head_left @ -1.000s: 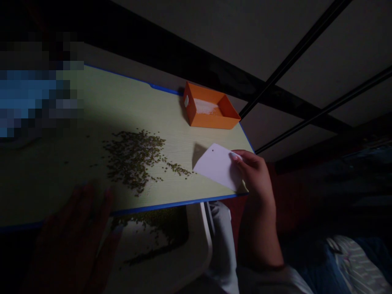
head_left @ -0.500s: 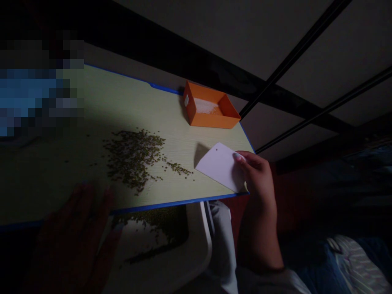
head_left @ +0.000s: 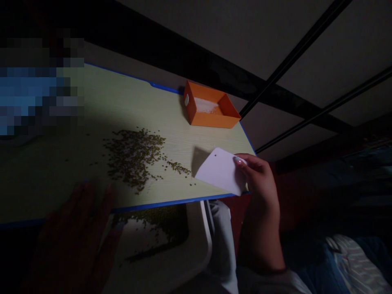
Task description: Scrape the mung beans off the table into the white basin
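Note:
My right hand (head_left: 259,179) grips a white plastic scraper (head_left: 219,170) by its right edge, its lower edge down on the pale wooden table (head_left: 122,102) near the front right corner. A spread of small green beans (head_left: 134,157) lies just left of the scraper, with a thin trail reaching toward it. My left hand (head_left: 78,228) lies flat with fingers stretched out over the table's blue front edge, in deep shadow. Below that edge a white tray (head_left: 183,261) holds more green beans (head_left: 162,224).
An orange box (head_left: 210,110) with something white inside stands at the table's far right corner. A blurred blue patch covers the far left. Dark bars cross the floor beyond the table. Patterned cloth shows at bottom right.
The scraper and my right hand have shifted slightly down and toward the front edge, tilting a little. My left hand and the beans stay where they were.

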`<state>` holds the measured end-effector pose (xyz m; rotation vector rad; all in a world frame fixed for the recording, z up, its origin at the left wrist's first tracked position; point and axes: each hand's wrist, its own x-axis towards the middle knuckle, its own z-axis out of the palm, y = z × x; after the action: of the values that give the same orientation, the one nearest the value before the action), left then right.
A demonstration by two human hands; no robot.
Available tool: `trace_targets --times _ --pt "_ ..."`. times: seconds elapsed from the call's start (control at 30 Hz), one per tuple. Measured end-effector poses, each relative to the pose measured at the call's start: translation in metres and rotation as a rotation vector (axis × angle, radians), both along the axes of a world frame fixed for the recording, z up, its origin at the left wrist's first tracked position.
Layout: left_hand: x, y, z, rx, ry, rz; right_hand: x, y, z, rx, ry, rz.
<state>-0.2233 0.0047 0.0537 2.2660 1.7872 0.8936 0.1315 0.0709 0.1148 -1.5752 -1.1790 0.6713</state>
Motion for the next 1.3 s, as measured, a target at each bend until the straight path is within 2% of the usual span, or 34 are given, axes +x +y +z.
trace_targets --times 0.2,0.4,0.73,0.9,1.13,1.3 --pt "0.001 0.002 0.001 0.008 -0.015 0.005 0.001 -0.008 -0.001 -0.026 0.003 -0.040" --pt "-0.001 0.003 0.001 -0.006 -0.004 -0.003 -0.011 -0.016 -0.002 -0.065 0.022 -0.049" --pt "0.001 0.003 -0.001 0.038 0.035 -0.016 -0.019 -0.011 -0.013 -0.020 -0.047 -0.109" --pt "-0.001 0.003 -0.003 0.066 0.006 -0.006 -0.020 -0.013 -0.012 -0.024 -0.010 -0.135" --pt "0.002 0.000 0.002 -0.015 0.017 0.018 -0.030 -0.008 -0.015 -0.003 0.003 -0.077" --pt "0.001 0.000 0.002 0.016 0.004 0.001 -0.035 -0.003 -0.019 0.004 0.013 -0.069"
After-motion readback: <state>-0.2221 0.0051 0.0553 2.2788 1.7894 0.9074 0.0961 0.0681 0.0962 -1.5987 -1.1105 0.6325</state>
